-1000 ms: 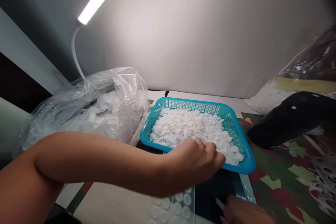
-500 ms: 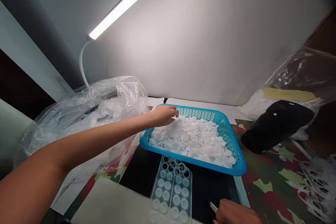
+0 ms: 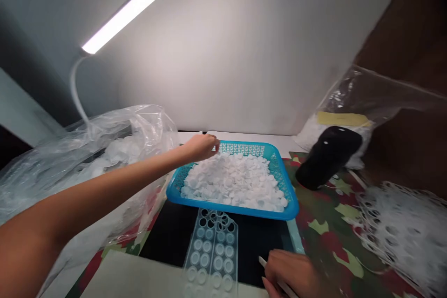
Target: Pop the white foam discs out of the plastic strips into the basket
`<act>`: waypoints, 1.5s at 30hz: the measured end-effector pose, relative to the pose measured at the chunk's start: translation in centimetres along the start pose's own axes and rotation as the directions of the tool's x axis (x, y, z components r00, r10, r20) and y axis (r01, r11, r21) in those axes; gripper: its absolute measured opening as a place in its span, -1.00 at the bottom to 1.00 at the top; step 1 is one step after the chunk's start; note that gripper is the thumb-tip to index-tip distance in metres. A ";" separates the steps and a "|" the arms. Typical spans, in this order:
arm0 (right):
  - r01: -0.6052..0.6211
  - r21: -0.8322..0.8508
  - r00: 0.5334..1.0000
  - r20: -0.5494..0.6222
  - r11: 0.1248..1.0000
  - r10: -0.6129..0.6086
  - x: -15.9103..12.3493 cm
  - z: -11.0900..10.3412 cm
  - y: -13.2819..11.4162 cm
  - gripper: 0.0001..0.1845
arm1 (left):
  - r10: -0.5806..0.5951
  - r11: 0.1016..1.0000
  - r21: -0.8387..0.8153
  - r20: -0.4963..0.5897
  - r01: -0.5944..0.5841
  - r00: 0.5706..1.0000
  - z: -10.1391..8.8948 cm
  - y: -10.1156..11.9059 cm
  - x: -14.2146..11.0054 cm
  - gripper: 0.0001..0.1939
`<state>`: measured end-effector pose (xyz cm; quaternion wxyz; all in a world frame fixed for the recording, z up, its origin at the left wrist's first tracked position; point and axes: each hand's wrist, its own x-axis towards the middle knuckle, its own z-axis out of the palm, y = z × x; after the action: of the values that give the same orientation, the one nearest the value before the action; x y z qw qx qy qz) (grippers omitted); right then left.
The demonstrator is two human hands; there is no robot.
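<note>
Your left hand (image 3: 199, 147) is curled at the far-left rim of the blue plastic basket (image 3: 171, 191), above its heap of white discs (image 3: 233, 181); any pinch is hidden. Your right hand (image 3: 289, 272) grips a thin white stick (image 3: 262, 261), right of the clear dimpled sheet (image 3: 211, 253) lying near the basket.

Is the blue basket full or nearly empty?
Full: a heap of white discs fills the blue basket, covering its floor almost out to the walls.
</note>
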<state>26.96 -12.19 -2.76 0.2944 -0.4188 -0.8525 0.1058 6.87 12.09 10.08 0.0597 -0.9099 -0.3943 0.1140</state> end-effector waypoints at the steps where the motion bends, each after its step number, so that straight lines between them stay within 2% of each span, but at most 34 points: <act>1: 0.005 0.004 0.999 -0.038 1.000 -0.005 0.0 0.3 0.1 -0.78 | 0.003 1.000 0.018 -0.005 -0.003 1.000 -0.6 0.1 0.0 -0.68; 3: -0.005 0.008 0.992 -0.123 1.000 0.006 0.0 0.7 0.1 -0.80 | 0.011 0.998 0.057 -0.027 -0.009 1.000 -1.8 0.3 0.0 -0.71; 6: 0.011 0.021 0.997 -0.081 1.000 -0.010 0.2 0.7 0.1 -0.83 | 0.040 0.992 0.118 -0.065 -0.032 0.997 -3.3 0.8 0.2 -0.84; 11: -0.010 -0.010 1.000 0.028 1.000 0.010 0.2 -0.2 0.2 -0.91 | 0.046 0.977 0.214 -0.164 -0.010 0.985 -5.1 2.4 0.3 -0.73; 14: -0.021 0.000 0.999 0.029 1.000 0.021 0.2 -0.6 0.2 -0.91 | 0.048 0.975 0.222 -0.194 -0.003 0.980 -6.2 3.9 0.1 -0.77; 17: -0.012 0.024 1.000 0.005 1.000 0.012 0.3 -0.7 0.2 -0.89 | -0.006 0.993 0.113 -0.113 0.019 0.994 -7.0 5.4 0.0 -0.82; 19: -0.010 0.028 1.000 -0.015 1.000 0.011 0.3 -0.7 0.2 -0.87 | 0.003 0.999 0.054 -0.057 0.000 0.998 -7.1 6.0 0.2 -0.82; 22: -0.024 0.032 1.000 -0.007 0.999 0.024 0.3 -0.7 0.2 -0.89 | 0.093 0.996 -0.008 -0.038 -0.093 0.995 -6.9 6.5 0.4 -0.77; 25: -0.047 0.046 0.996 0.078 0.998 0.043 0.4 -1.0 0.1 -0.94 | 0.236 0.967 -0.099 -0.018 -0.236 0.972 -6.7 7.2 0.3 -0.80; 28: -0.102 0.040 0.980 0.176 0.994 0.094 0.8 -1.9 -0.3 -0.94 | 0.355 0.919 -0.189 0.008 -0.347 0.935 -6.9 9.0 0.0 -0.86; 30: -0.148 0.039 0.963 0.231 0.988 0.135 1.1 -2.5 -0.6 -0.91 | 0.421 0.882 -0.238 0.006 -0.407 0.907 -7.2 11.0 0.0 -0.88; 32: -0.172 0.036 0.953 0.258 0.984 0.157 1.4 -2.9 -0.9 -0.88 | 0.492 0.827 -0.288 -0.042 -0.483 0.869 -8.0 13.7 0.5 -0.88; 33: -0.176 0.027 0.952 0.261 0.984 0.163 1.4 -2.9 -0.9 -0.87 | 0.558 0.750 -0.335 -0.142 -0.570 0.818 -8.5 15.2 0.9 -0.86; 34: -0.177 0.021 0.952 0.258 0.984 0.166 1.4 -2.9 -0.9 -0.86 | 0.575 0.673 -0.372 -0.280 -0.639 0.769 -9.2 16.9 1.4 -0.82; 36: -0.179 0.030 0.955 0.247 0.983 0.166 1.2 -2.5 -0.7 -0.85 | 0.531 0.619 -0.402 -0.418 -0.675 0.737 -10.8 19.9 2.4 -0.82; 38: -0.171 0.063 0.964 0.219 0.983 0.153 0.8 -2.1 -0.3 -0.86 | 0.468 0.592 -0.422 -0.514 -0.686 0.719 -12.4 21.8 3.1 -0.73; 40: -0.148 0.083 0.973 0.189 0.986 0.130 0.4 -1.7 0.0 -0.88 | 0.408 0.578 -0.423 -0.591 -0.698 0.696 -13.4 22.3 3.3 -0.72; 42: -0.123 0.075 0.980 0.168 0.990 0.109 0.2 -1.5 0.3 -0.87 | 0.378 0.585 -0.380 -0.654 -0.716 0.655 -13.1 21.2 2.8 -0.77; 43: -0.111 0.069 0.982 0.158 0.991 0.099 0.1 -1.4 0.4 -0.87 | 0.400 0.604 -0.351 -0.644 -0.716 0.653 -12.5 20.1 2.4 -0.79; 45: -0.089 0.056 0.987 0.141 0.994 0.080 0.0 -1.1 0.5 -0.87 | 0.422 0.664 -0.308 -0.597 -0.681 0.682 -10.7 17.4 1.5 -0.76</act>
<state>27.93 -11.96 -2.07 0.2424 -0.4368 -0.8487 0.1736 22.83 1.12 16.70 -0.1261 -0.9669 -0.0761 -0.2084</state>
